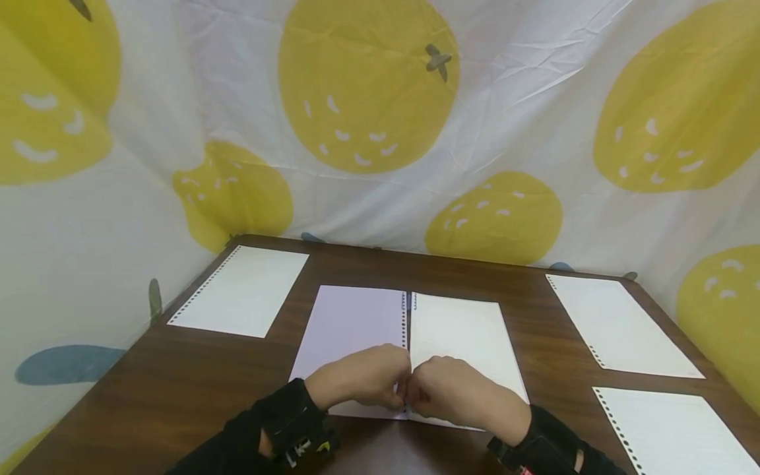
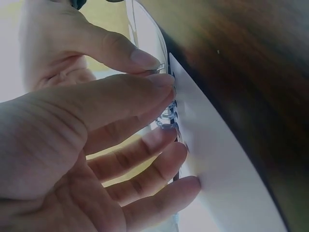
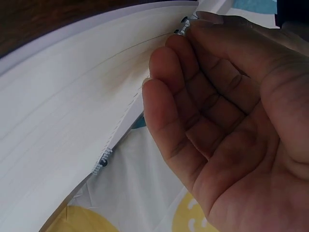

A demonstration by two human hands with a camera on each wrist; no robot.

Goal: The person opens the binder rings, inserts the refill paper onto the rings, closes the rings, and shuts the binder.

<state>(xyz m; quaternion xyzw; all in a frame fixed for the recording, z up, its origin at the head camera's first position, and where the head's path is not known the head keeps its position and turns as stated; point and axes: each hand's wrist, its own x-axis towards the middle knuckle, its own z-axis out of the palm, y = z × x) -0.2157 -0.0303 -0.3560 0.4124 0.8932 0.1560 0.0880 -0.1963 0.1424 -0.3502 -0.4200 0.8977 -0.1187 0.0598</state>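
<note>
A loose-leaf notebook lies open on the brown table, its lavender cover (image 1: pixel 359 323) on the left and white paper (image 1: pixel 463 333) on the right. Between the two halves runs a ring binding (image 1: pixel 408 303). At its near end my left hand (image 1: pixel 371 375) and right hand (image 1: pixel 454 390) meet, knuckles up. In the left wrist view the left thumb and forefinger pinch the clear binder rings (image 2: pixel 167 118), other fingers resting along the lavender cover. From the right wrist, the right thumb and forefinger pinch the same end; another ring cluster (image 3: pixel 102 162) shows farther along the spine.
One loose punched sheet (image 1: pixel 240 290) lies at the back left of the table. Two more sit on the right, a far sheet (image 1: pixel 623 326) and a near sheet (image 1: pixel 677 429). A fruit-printed cloth (image 1: pixel 368 204) hangs behind the table (image 1: pixel 142 402) and at its sides.
</note>
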